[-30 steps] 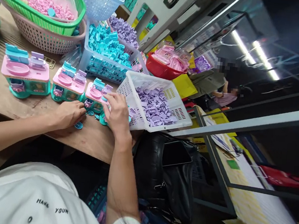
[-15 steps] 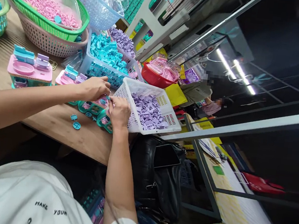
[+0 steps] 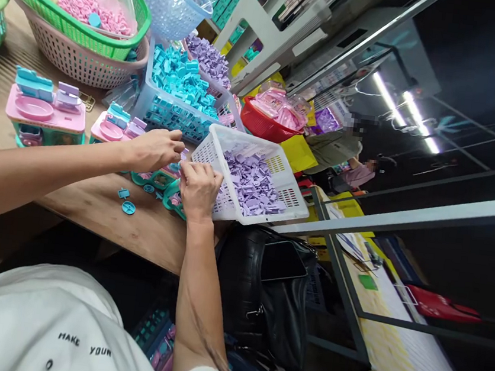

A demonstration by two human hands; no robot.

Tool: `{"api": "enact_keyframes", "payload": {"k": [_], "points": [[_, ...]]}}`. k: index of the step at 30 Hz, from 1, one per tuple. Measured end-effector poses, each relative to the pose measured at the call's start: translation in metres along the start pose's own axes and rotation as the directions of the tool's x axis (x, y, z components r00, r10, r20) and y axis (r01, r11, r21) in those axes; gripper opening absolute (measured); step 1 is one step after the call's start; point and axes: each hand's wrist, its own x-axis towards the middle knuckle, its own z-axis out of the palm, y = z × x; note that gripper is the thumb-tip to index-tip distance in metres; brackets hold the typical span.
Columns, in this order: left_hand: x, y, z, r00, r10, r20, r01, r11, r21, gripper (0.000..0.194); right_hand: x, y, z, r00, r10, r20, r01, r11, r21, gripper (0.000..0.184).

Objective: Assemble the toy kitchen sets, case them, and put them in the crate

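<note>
My left hand (image 3: pixel 156 148) is closed over the third pink-and-teal toy kitchen unit (image 3: pixel 159 175) on the wooden table (image 3: pixel 93 209), fingers curled on its top. My right hand (image 3: pixel 197 189) is closed beside it, pinching a small part I cannot make out against the toy's right end. Two more toy units (image 3: pixel 45 115) (image 3: pixel 113 128) stand in a row to the left. A white basket (image 3: pixel 267 203) of purple parts touches my right hand's far side. Small teal pieces (image 3: pixel 127 207) lie loose on the table near the front edge.
Behind stand a blue crate of teal parts (image 3: pixel 173 91), a green basket of pink parts (image 3: pixel 72 2) in a beige basket, a clear-blue basket (image 3: pixel 170 4) and a red basket (image 3: pixel 268 122). A black bag (image 3: pixel 262 294) hangs below the table edge. Another person (image 3: pixel 344 155) sits far right.
My left hand lifted from the table near the loose teal pieces onto the third toy's top. My right hand drew in to the toy's right end and pinched shut.
</note>
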Motion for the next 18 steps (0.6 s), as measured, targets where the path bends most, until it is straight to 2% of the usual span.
{"api": "enact_keyframes", "payload": {"k": [3,9,12,15,17,18], "points": [[-0.002,0.005,-0.005,0.999,-0.022,0.035,0.024,0.999,-0.039,0.021,-0.006,-0.004,-0.001,1.000,-0.003,0.014,0.003,1.000,0.019,0.023],[0.005,0.020,-0.019,0.976,-0.104,0.190,0.110,0.994,-0.023,0.017,-0.004,-0.013,-0.009,0.991,0.067,0.115,-0.068,0.998,0.004,0.033],[0.002,0.022,-0.029,0.963,-0.127,0.238,0.131,0.991,0.001,0.016,-0.010,-0.027,-0.018,0.994,0.075,0.077,-0.075,0.997,0.000,0.031],[-0.016,0.010,-0.040,0.972,-0.174,0.157,0.182,0.982,-0.040,0.020,-0.033,-0.045,-0.016,0.999,0.039,0.001,-0.039,0.999,0.000,0.027],[-0.036,-0.005,-0.047,0.961,-0.277,0.024,0.278,0.957,-0.079,0.032,-0.051,-0.054,-0.007,0.998,-0.019,0.058,0.020,0.999,-0.028,0.024],[-0.047,-0.013,-0.050,0.937,-0.346,-0.038,0.342,0.935,-0.093,0.036,-0.058,-0.056,-0.001,0.992,-0.043,0.117,0.049,0.998,-0.048,0.024]]}}
